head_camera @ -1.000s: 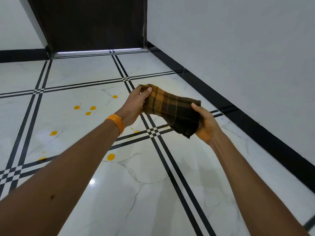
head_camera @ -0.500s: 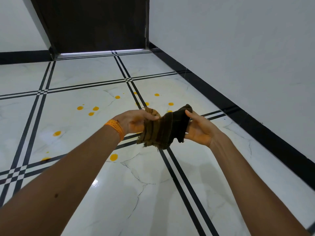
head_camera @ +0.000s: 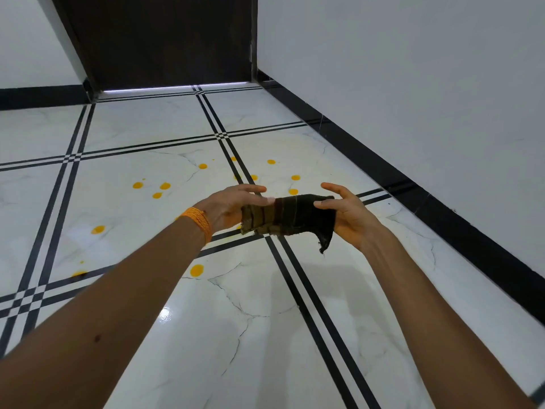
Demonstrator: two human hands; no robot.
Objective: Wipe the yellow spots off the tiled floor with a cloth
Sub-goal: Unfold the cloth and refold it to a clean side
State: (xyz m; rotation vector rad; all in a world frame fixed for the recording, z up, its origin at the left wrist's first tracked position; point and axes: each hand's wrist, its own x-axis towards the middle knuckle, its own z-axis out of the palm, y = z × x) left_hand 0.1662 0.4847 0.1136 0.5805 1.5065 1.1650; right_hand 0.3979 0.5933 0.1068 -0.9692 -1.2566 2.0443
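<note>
A dark brown plaid cloth [head_camera: 287, 215] is held folded into a short bundle above the tiled floor [head_camera: 250, 335], clear of it, with one frayed corner hanging down at its right end. The floor is laid in glossy white marble-look tiles divided by paired black lines. Yellow spots [head_camera: 197, 270] are scattered over the tiles: a cluster of three at the left, several beyond the cloth, one large spot nearer, and others towards the left edge.
</note>
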